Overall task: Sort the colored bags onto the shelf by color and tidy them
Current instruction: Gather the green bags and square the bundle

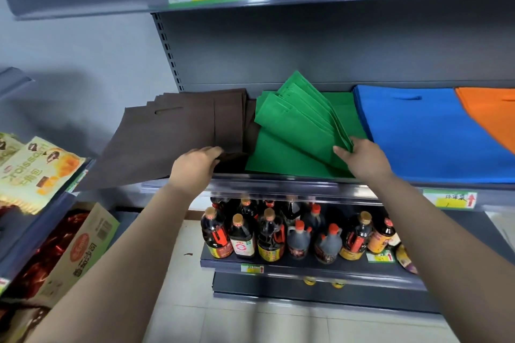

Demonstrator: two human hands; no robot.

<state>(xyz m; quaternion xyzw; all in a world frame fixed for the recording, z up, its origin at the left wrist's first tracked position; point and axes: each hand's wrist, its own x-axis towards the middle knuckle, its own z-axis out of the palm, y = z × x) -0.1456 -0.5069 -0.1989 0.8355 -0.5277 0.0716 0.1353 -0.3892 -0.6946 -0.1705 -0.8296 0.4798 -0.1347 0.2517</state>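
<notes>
Head view: on the shelf (306,179), the left hand (195,166) grips the near edge of the brown bags (172,136), while the right hand (362,159) pinches a fanned bundle of green bags (295,120) lifted off the green pile, beside blue bags (429,131) and orange bags (490,111).

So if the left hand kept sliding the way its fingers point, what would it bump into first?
Most likely the green bags. The left hand holds the near corner of the brown bags, with its fingers pointing right along the shelf front. The green pile lies right beside them, though depth is hard to judge.
</notes>
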